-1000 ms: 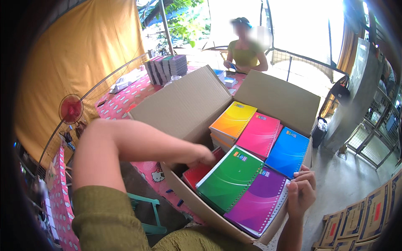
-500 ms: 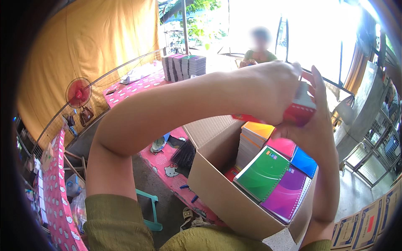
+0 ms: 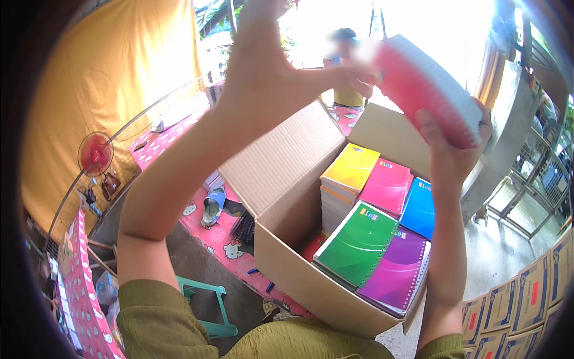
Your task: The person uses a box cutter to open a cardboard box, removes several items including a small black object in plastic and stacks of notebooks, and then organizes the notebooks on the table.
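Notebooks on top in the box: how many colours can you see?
5: yellow at back left, pink beside it, blue right, green front, purple front right. More lie hidden underneath.

Red fan, green stool, stacked cartons nearby

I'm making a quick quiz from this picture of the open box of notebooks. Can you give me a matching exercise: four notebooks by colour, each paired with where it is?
Column one:
1. red notebook stack
2. yellow notebook
3. green notebook
4. purple notebook

Column two:
A. tilted, in the middle of the cardboard box
B. raised above the box in both hands
C. at the box's near right corner
D. on top of a tall pile at the far side of the box

Pairs: 1-B, 2-D, 3-A, 4-C
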Tool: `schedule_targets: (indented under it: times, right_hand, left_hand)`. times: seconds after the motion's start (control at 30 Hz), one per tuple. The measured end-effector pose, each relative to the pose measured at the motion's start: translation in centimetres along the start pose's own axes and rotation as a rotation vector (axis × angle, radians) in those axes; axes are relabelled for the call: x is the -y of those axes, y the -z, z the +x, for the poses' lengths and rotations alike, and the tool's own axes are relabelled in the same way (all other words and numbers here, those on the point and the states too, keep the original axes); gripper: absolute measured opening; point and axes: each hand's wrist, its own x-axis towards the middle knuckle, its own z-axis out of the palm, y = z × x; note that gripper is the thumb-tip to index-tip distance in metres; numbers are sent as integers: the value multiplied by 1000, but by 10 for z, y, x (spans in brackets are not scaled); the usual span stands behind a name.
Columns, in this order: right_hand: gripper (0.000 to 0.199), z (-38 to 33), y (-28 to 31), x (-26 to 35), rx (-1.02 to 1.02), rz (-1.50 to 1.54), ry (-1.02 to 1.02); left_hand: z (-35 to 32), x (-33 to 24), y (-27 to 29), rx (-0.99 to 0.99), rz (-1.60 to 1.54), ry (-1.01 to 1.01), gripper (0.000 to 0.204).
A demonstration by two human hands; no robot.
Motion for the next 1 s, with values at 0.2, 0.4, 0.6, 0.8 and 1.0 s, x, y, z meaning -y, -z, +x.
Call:
schedule_targets:
  times: [0.2, 0.4, 0.6, 0.8, 1.0]
  right_hand:
    - [46, 21, 21, -19, -316, 947, -439]
    - [44, 9, 18, -46, -243, 817, -553]
    - [49, 10, 10, -42, -255, 861, -527]
    - [45, 11, 15, -46, -306, 828, -509]
    - [46, 13, 18, -39, -293, 871, -486]
  left_hand:
    - [-104, -19, -49, 1754, -214, 536, 43]
    - [-280, -37, -141, 2038, -122, 849, 41]
    - [-305, -55, -158, 2041, -64, 927, 41]
    - [-307, -58, -158, 2012, -60, 946, 41]
    - [-302, -61, -158, 1980, -24, 956, 41]
